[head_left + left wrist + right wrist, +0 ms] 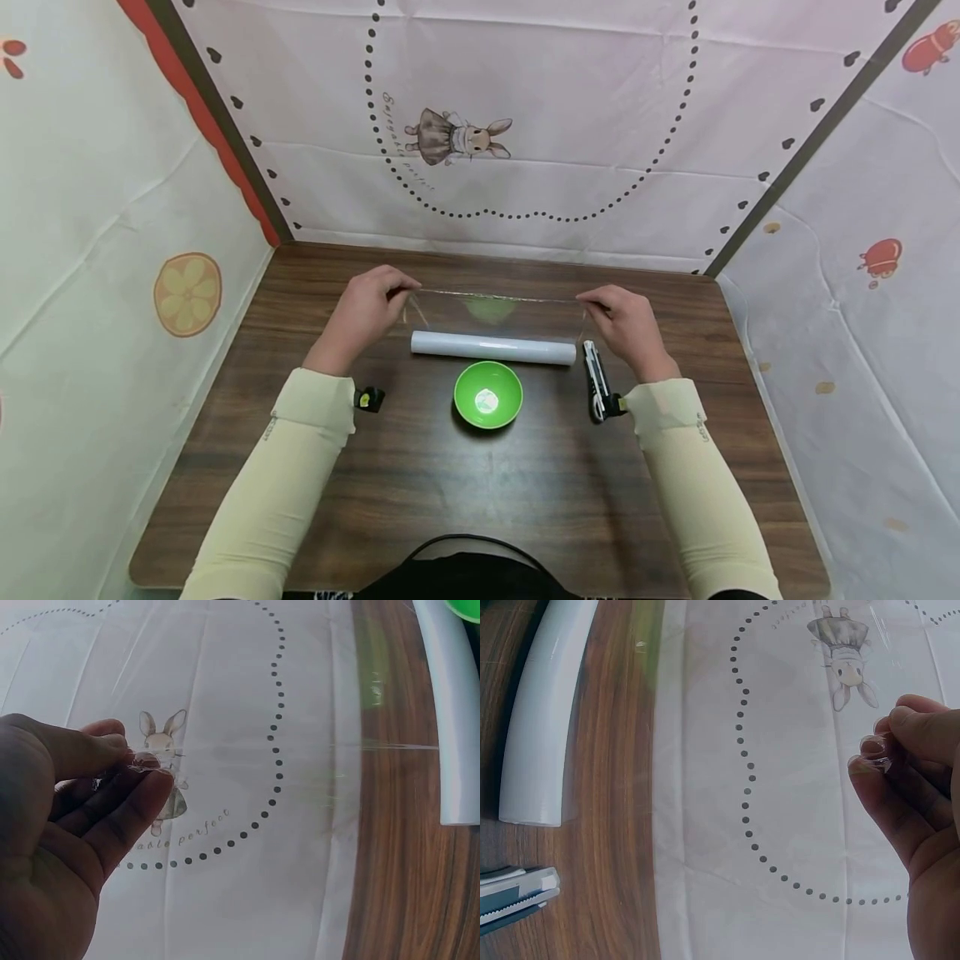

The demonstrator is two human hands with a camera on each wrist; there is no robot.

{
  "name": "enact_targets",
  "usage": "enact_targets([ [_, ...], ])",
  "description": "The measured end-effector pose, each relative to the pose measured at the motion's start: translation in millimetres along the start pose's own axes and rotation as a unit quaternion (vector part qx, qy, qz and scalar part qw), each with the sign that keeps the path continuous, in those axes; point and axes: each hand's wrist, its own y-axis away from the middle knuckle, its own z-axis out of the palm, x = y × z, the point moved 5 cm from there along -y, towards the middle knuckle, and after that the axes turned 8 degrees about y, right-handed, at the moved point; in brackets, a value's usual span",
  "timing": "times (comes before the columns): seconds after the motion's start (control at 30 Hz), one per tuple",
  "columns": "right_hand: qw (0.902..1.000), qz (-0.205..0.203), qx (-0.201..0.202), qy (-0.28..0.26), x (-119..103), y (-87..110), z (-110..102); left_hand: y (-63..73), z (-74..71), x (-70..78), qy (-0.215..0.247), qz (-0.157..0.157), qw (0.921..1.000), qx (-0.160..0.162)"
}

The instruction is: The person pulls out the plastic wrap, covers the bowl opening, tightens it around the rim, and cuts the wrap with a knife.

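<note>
A sheet of clear plastic wrap (450,308) is stretched between both hands, behind the white roll of wrap (493,347) lying crosswise on the table. The left hand (367,307) pinches one corner of its edge; in the left wrist view, crumpled film (150,760) shows between thumb and fingertips. At the opposite corner the right hand (624,323) pinches the film too, bunched at its fingertips in the right wrist view. A green bowl (463,407) sits upright just in front of the roll, and a green reflection shows in the film.
A utility knife (596,379) lies right of the roll, near the right wrist. The wooden table (420,492) is bordered by white patterned cloth walls (585,125) at the back and both sides. Wrist cameras sit at both cuffs.
</note>
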Motion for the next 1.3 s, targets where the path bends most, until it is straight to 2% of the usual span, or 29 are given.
enact_targets([
  [0.33, 0.9995, -0.015, 0.026, -0.005, -6, 6.3, -2, 7.9, -3.0, 0.8, 0.007, -0.006, 1.0000, -0.003],
  [0.6, 0.9991, -0.033, 0.025, 0.006, -16, 19.2, -8, 19.0, -4.4, -0.4, 0.016, -0.004, 0.9998, -0.010],
  [1.0, 0.9972, -0.067, 0.032, -0.005, -36, 52.9, -14, 57.7, -5.4, 1.3, 0.024, 0.019, 0.9986, -0.042],
  [1.3, 0.9958, -0.077, 0.028, -0.041, -49, 82.9, -11, 88.9, 4.8, -9.0, 0.047, 0.017, 0.9947, -0.090],
])
